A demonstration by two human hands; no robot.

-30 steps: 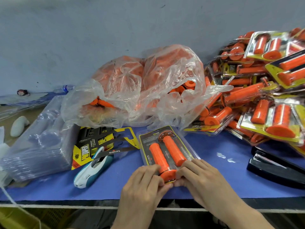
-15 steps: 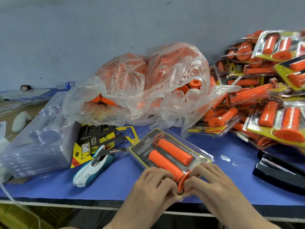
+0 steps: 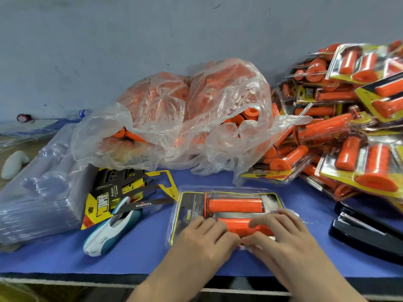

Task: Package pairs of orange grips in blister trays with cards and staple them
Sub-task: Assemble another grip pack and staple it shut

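A clear blister pack [image 3: 192,205] with a black and yellow card lies crosswise on the blue mat [image 3: 135,258]. Two orange grips sit in it, the far grip [image 3: 235,205] fully in sight and the near grip [image 3: 237,225] partly under my fingers. My left hand [image 3: 205,238] holds the pack's near edge left of the middle. My right hand [image 3: 281,234] holds it just to the right, fingers laid over the near grip. The two thumbs meet at the near edge.
A white and teal stapler [image 3: 113,227] lies left of the pack, over a stack of printed cards [image 3: 109,192]. Empty blister trays [image 3: 37,192] are piled far left. A plastic bag of loose grips [image 3: 185,118] sits behind. Finished packs [image 3: 349,127] heap at right, above a black stapler [image 3: 366,232].
Both hands have turned the pack from pointing away from me to lying crosswise, and now sit along its near long edge instead of its end.
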